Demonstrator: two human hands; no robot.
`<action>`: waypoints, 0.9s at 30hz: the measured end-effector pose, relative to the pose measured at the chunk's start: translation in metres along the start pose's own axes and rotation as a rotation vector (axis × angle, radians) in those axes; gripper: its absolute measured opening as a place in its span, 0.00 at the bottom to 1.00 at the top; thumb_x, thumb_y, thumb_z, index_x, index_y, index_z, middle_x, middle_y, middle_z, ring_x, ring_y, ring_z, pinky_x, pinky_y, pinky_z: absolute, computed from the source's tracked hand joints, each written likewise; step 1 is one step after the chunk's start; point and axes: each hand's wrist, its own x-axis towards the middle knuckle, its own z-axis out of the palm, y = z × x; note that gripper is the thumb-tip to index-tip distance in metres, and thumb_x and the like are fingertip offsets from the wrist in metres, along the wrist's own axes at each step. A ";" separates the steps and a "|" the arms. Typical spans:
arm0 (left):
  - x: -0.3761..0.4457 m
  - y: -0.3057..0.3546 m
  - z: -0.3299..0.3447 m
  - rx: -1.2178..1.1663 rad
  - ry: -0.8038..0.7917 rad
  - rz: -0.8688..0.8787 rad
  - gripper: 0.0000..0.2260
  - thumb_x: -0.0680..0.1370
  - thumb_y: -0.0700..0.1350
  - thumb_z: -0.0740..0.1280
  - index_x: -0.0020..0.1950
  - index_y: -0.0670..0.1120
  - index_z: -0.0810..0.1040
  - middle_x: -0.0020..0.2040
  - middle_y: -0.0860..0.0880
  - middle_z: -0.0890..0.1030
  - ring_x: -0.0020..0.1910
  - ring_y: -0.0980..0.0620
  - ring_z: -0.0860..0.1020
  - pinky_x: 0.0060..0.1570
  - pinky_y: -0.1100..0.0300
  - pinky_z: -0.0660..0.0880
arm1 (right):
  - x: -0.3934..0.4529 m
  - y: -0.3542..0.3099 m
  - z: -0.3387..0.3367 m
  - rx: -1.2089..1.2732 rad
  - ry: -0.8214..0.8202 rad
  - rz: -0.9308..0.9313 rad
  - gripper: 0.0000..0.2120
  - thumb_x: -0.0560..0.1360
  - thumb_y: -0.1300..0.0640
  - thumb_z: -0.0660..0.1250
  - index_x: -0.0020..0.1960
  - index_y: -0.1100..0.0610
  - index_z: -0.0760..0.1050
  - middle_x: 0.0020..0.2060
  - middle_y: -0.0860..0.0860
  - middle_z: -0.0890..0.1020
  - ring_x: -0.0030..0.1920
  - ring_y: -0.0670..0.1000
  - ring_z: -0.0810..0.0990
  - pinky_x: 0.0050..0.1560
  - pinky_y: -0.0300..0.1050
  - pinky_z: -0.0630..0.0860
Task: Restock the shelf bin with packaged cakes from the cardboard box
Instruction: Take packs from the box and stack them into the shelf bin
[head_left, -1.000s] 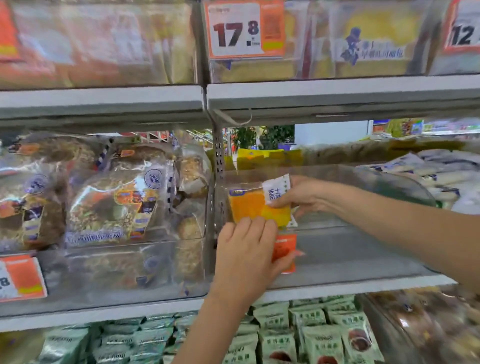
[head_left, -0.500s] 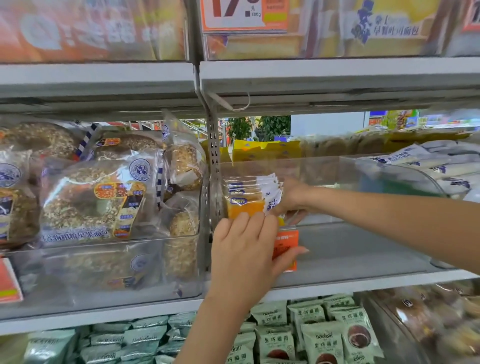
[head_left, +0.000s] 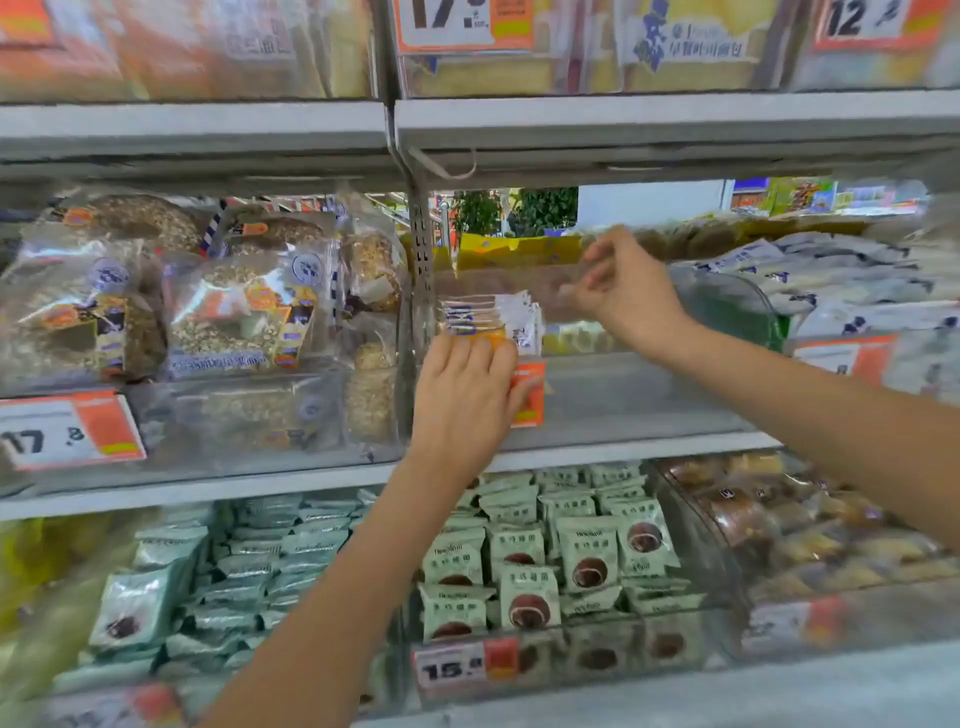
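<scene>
Orange cakes (head_left: 483, 325) released – right hand (head_left: 626, 293) lifted.

Left hand (head_left: 462, 395) flat, fingers straight — right hand (head_left: 628, 291) raised, fingers loosely curled

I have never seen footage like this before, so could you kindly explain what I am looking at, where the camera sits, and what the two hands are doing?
There is no machine here: a person wears a camera on the head, looking forward and down at shop shelves. The left hand lies with straight fingers against the front of a clear plastic shelf bin, over a row of upright orange-and-white packaged cakes at its left end. The right hand is raised above the bin, blurred, its grip apparently empty. An orange price tag hangs on the bin's front. Green packets fill the shelf below.
</scene>
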 end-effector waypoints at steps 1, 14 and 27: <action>-0.007 0.003 -0.006 0.000 -0.001 0.002 0.22 0.80 0.57 0.53 0.57 0.43 0.78 0.47 0.45 0.81 0.49 0.44 0.78 0.64 0.48 0.59 | -0.020 -0.004 -0.009 0.009 0.027 -0.127 0.15 0.72 0.57 0.71 0.53 0.59 0.68 0.39 0.50 0.76 0.40 0.49 0.75 0.42 0.38 0.73; -0.323 0.132 -0.051 -0.617 -0.795 0.006 0.10 0.75 0.46 0.56 0.45 0.45 0.75 0.37 0.49 0.78 0.35 0.47 0.78 0.32 0.59 0.71 | -0.362 0.162 0.033 -0.481 -0.943 0.054 0.14 0.74 0.54 0.69 0.58 0.55 0.70 0.50 0.50 0.77 0.53 0.53 0.76 0.46 0.43 0.68; -0.406 0.167 -0.079 -0.618 -1.289 -0.136 0.09 0.80 0.42 0.56 0.59 0.47 0.70 0.51 0.47 0.79 0.48 0.45 0.78 0.38 0.56 0.72 | -0.469 0.256 0.106 -0.698 -1.209 0.476 0.38 0.76 0.68 0.61 0.78 0.54 0.44 0.77 0.54 0.50 0.76 0.57 0.52 0.73 0.51 0.57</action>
